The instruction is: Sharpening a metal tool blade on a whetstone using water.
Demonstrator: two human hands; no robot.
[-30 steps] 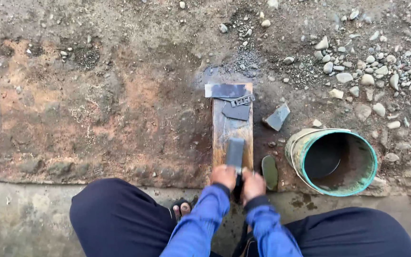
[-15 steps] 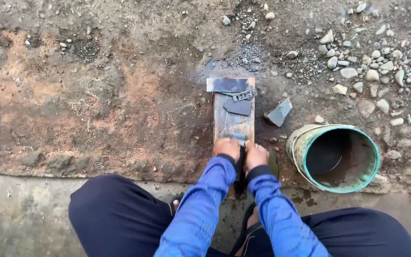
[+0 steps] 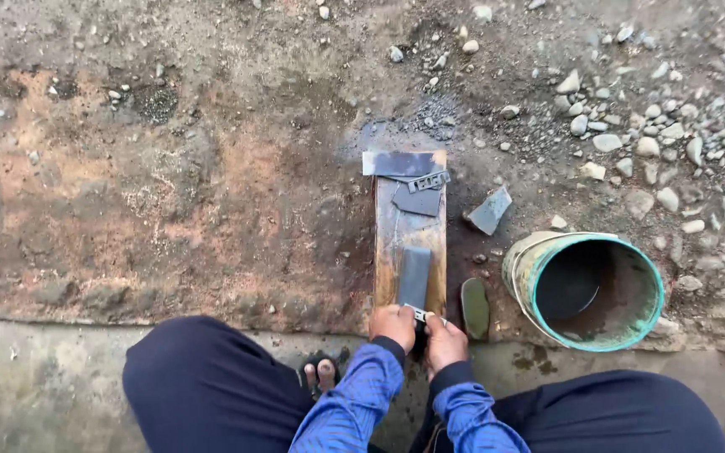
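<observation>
Both hands closed on one metal piece (image 3: 419, 314) at the near end of the wooden plank (image 3: 389, 243): left hand (image 3: 393, 325) and right hand (image 3: 444, 337) side by side. Grey flat block (image 3: 414, 277) lying lengthwise along plank, pointing away. Far end crowded by dark plates (image 3: 400, 163); bare wood between. Green bucket (image 3: 585, 289) just right

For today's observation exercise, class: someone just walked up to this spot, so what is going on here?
A person squats on bare ground over a wet wooden plank. The left hand and right hand grip something at the plank's near end, where a dark flat piece lies along the wood. Flat grey pieces sit at the far end. A green-rimmed bucket stands to the right, with a dark oval stone between it and the plank.
</observation>
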